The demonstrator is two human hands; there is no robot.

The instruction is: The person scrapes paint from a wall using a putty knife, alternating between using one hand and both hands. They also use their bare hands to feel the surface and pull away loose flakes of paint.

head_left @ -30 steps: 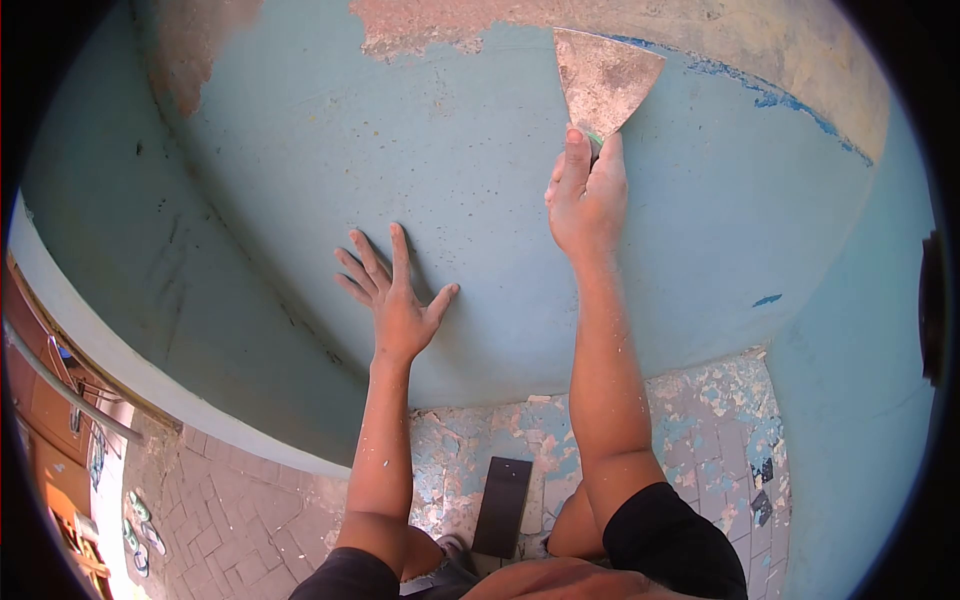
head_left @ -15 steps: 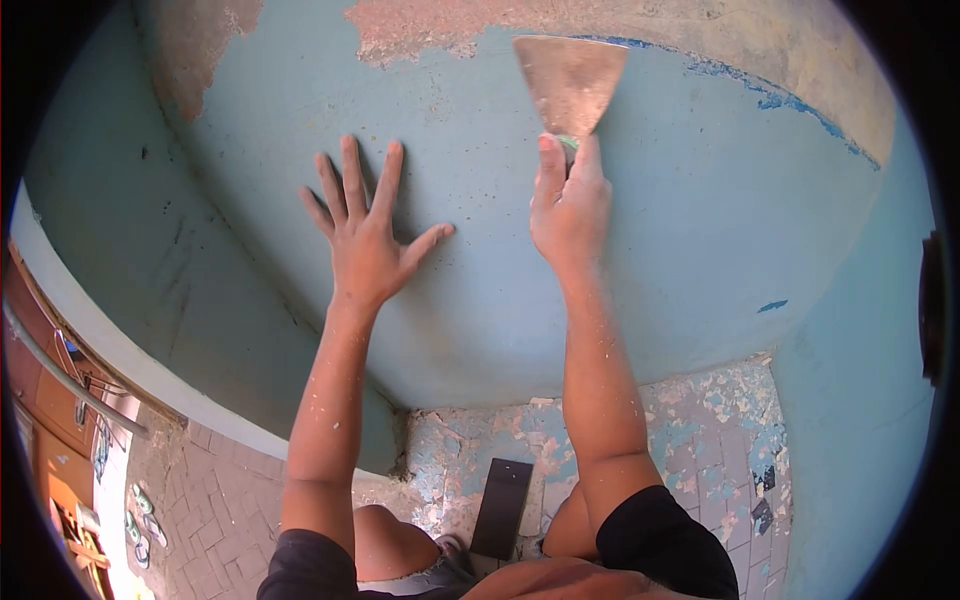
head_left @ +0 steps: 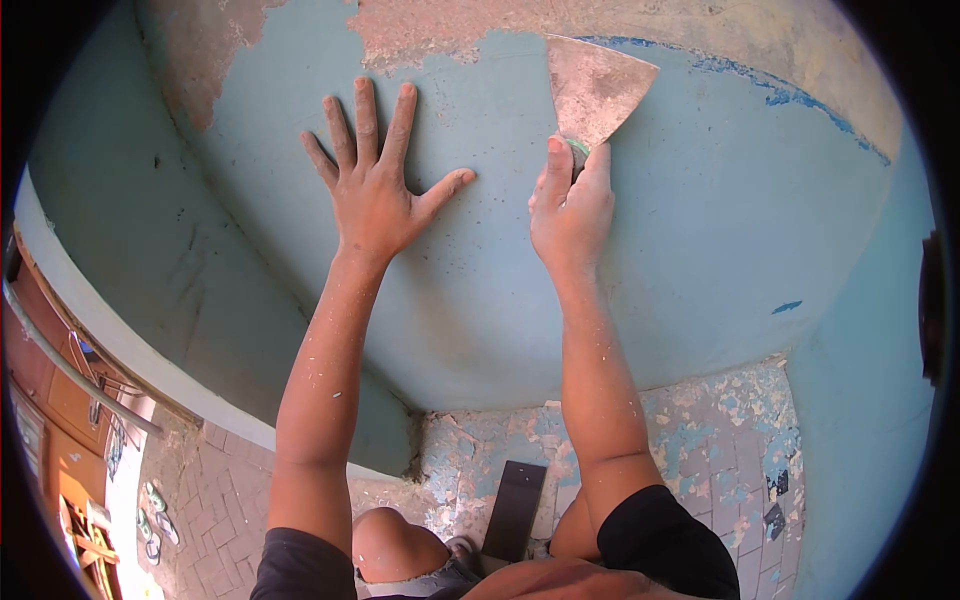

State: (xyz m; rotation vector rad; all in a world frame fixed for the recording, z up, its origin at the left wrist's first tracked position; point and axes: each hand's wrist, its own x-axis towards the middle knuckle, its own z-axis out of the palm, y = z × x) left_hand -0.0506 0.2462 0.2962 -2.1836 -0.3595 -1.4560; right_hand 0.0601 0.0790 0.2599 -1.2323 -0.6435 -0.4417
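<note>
Your right hand [head_left: 570, 205] is closed around the wide, worn metal scraper [head_left: 595, 88], blade against the teal painted wall [head_left: 720, 230] at the peeled edge. Your left hand [head_left: 375, 175] holds nothing, fingers spread flat on the wall, probably to brace you.

Both bare arms stretch up and forward, flecked with pale specks. The left hand [head_left: 375, 195] lies flat, fingers spread wide. The right hand [head_left: 570, 205] is curled closed, index finger extended upward
</note>
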